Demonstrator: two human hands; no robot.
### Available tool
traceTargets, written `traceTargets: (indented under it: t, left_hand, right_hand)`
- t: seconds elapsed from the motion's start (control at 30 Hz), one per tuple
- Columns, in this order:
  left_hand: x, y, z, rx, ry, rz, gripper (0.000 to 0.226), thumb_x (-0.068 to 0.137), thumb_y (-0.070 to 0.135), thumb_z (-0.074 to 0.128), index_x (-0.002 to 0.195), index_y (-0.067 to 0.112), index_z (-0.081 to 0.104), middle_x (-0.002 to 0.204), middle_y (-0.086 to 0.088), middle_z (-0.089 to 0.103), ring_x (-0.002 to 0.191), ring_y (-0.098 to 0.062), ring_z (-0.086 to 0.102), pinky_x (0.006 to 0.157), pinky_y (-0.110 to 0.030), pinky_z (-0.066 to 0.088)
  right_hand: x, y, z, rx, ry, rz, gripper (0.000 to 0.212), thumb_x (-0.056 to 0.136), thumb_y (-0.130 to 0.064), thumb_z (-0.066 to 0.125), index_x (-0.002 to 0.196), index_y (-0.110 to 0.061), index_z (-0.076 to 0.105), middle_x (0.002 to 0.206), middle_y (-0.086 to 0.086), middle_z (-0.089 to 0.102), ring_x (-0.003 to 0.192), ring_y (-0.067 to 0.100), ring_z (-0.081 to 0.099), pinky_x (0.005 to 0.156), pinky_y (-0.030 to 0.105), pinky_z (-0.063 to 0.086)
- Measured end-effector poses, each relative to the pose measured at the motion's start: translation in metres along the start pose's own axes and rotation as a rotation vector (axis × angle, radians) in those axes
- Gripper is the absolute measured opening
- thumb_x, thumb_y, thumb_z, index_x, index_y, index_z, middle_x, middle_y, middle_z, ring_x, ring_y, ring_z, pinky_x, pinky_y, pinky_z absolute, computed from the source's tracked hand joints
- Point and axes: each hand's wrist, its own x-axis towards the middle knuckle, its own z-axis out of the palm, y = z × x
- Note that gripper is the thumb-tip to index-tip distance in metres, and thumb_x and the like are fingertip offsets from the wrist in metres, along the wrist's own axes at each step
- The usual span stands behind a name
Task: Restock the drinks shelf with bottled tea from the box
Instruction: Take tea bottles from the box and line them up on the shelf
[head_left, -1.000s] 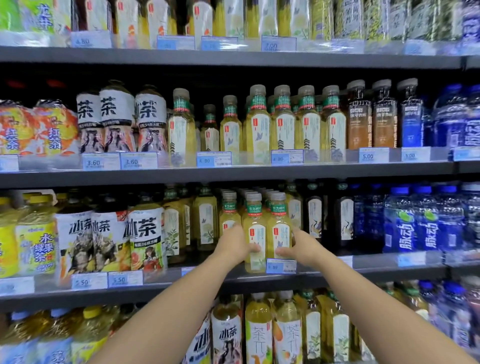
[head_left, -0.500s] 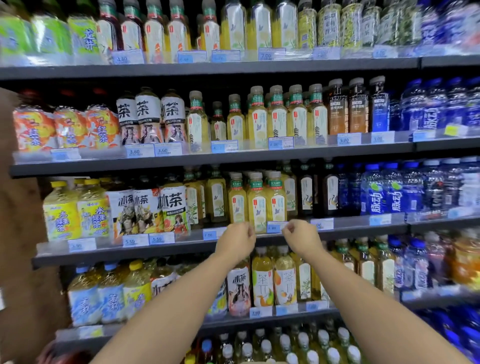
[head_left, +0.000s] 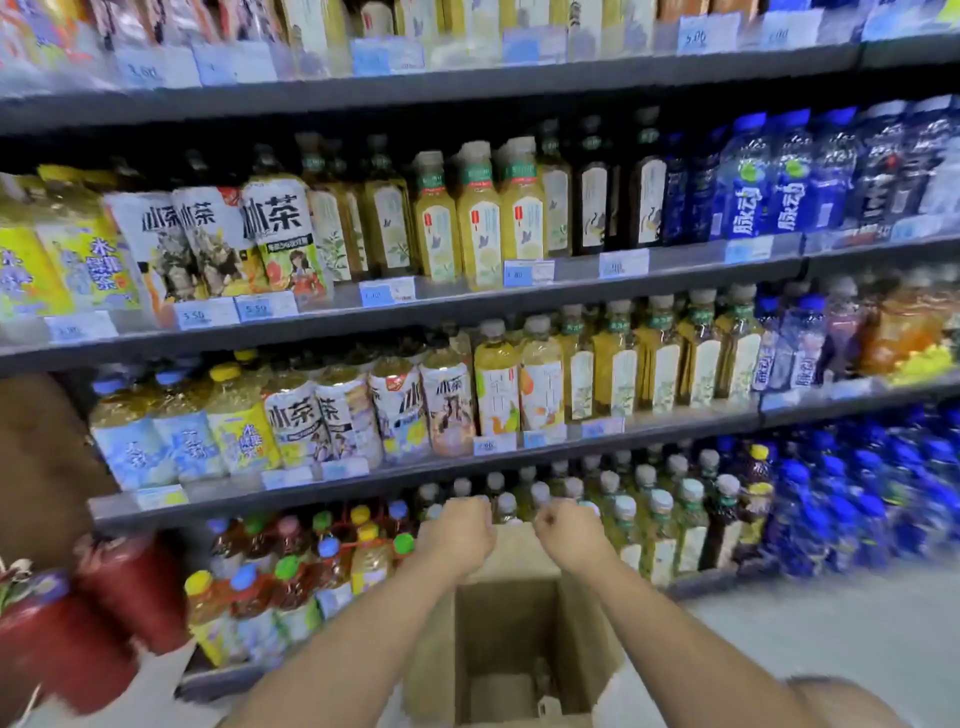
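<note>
While poised above the open box (head_left: 511, 644), left hand (head_left: 457, 538) and right hand (head_left: 571, 535) curled, empty. Legible: "小茶" on tea bottles (head_left: 278, 236), price tag (head_left: 205, 314) "5.50".

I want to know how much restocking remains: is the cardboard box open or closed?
Open: the cardboard box shows its dark inside from above. How many bottles remain, I cannot tell.

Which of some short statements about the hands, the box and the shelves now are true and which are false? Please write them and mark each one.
1. Both hands, left hand and right hand, are above the open cardboard box. True.
2. The right hand holds a tea bottle. False: its fingers are curled, with no bottle in it.
3. Blue bottles stand at the right of the shelves. True.
4. The box stands on a shelf. False: it is low, in front of the bottom shelf.
</note>
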Motion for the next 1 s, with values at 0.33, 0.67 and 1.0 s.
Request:
traceTargets:
  t: [0.33, 0.67, 1.0]
  left_hand:
    - [-0.006, -0.073, 0.167, 0.148, -0.107, -0.010, 0.018, 0.091, 0.032, 0.048, 0.099, 0.024, 0.063, 0.108, 0.000, 0.065, 0.105, -0.025, 0.061, 0.090, -0.040, 0.048]
    - [-0.003, -0.132, 0.258, -0.116, -0.130, -0.273, 0.091, 0.091, 0.016, 0.051, 0.156, 0.020, -0.013, 0.169, -0.006, -0.001, 0.155, -0.027, 0.001, 0.126, -0.034, 0.008]
    - [0.000, -0.126, 0.280, -0.539, -0.051, -0.474, 0.097, 0.082, -0.003, 0.051, 0.160, 0.034, 0.007, 0.165, 0.014, 0.021, 0.144, -0.011, 0.034, 0.102, -0.017, 0.031]
  right_hand:
    - [0.017, 0.084, 0.159, 0.025, -0.293, 0.226, 0.018, 0.094, -0.024, 0.054, 0.079, -0.023, 0.063, 0.094, 0.005, 0.073, 0.089, 0.025, 0.069, 0.070, 0.027, 0.049]
    - [0.045, 0.152, 0.326, -0.049, -0.515, 0.551, 0.050, 0.107, -0.023, 0.036, 0.150, 0.003, 0.029, 0.155, 0.015, 0.033, 0.144, 0.029, 0.033, 0.098, 0.007, 0.038]
    - [0.089, 0.174, 0.381, -0.023, -0.486, 0.615, 0.068, 0.104, -0.036, 0.036, 0.156, -0.002, 0.006, 0.159, 0.020, 0.022, 0.145, 0.034, 0.027, 0.117, 0.043, 0.027]
